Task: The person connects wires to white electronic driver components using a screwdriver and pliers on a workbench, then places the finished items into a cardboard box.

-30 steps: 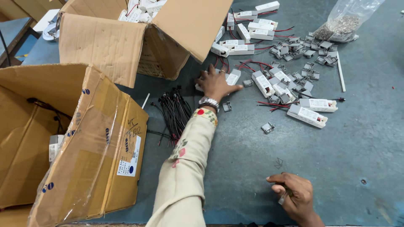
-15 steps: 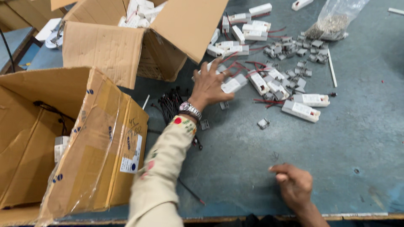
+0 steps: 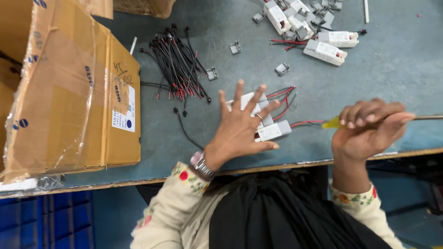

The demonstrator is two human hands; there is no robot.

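Note:
My left hand [image 3: 240,127] lies flat with fingers spread over two small white driver boxes [image 3: 273,131] with red and black leads, close to the near edge of the blue-grey table [image 3: 369,83]. My right hand [image 3: 369,127] is closed around a screwdriver with a yellow handle [image 3: 331,122]; its metal shaft [image 3: 427,117] points right. A bundle of black and red wires [image 3: 177,64] lies just beyond my left hand.
A big taped cardboard box [image 3: 69,92] stands at the left. More white driver boxes [image 3: 325,50] and small grey clips [image 3: 282,69] are scattered at the far right. Blue bins [image 3: 41,221] sit below the table edge.
My left hand has drawn two white boxes back from the far pile to the near edge. My right hand now grips a screwdriver. The camera has tilted down toward me.

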